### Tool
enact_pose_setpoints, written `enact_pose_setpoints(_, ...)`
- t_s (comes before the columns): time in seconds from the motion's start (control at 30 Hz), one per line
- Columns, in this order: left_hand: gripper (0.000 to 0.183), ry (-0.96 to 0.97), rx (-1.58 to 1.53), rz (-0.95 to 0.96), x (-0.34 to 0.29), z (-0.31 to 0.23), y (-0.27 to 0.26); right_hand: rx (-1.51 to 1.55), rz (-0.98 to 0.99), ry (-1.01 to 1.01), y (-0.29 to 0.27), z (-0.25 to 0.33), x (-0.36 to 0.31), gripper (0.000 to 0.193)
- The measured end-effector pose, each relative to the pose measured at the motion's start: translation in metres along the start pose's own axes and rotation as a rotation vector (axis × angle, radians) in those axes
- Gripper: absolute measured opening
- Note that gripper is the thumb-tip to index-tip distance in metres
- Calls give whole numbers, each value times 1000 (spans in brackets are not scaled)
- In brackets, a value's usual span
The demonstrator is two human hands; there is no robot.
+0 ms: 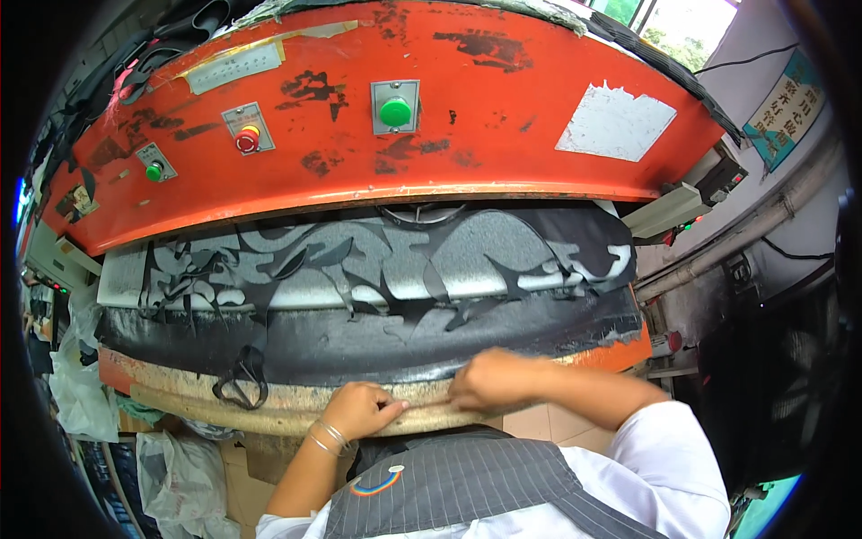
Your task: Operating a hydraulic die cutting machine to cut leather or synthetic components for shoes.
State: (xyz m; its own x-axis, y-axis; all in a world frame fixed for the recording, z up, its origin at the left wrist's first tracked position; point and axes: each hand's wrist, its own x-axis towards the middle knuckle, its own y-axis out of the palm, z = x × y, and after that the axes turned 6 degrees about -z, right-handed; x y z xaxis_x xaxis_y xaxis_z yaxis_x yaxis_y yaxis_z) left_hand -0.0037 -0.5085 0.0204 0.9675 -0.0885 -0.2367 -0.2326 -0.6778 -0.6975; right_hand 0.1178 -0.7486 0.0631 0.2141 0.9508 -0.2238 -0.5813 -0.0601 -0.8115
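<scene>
My left hand (361,410), with bracelets at the wrist, rests at the worn pale front edge (296,406) of the machine's bed. Its fingers are curled and the thumb points right; what they pinch, if anything, is too small to name. Just to the right, my right hand (499,381) is closed like a fist over the same edge, slightly blurred, and its grip is hidden. Beyond both hands lies a dark sheet (359,337) along the bed. Cut-out scraps of black material (337,256) lie tangled on a pale board (121,274) behind it.
A red machine beam (503,117) spans the far side, with a large green button (395,112) and a red stop button (247,137). One black strip (242,382) dangles over the front edge. Plastic bags (180,476) stand at lower left; a pipe (745,234) runs at right.
</scene>
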Motion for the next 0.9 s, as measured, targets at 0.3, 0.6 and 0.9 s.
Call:
enact_pose_setpoints(0.3,23,241,32,-754,202,6,-41,-678,-497,-667,-144,-154,199,17)
enact_pose_setpoints(0.6,24,260,96,-826,228,24,-24,-693,-316,-1003,-174,-177,247,12)
enact_pose_setpoints(0.9,42,260,-21,-781,230,33,-38,-693,-716,205,-271,-194,72,14)
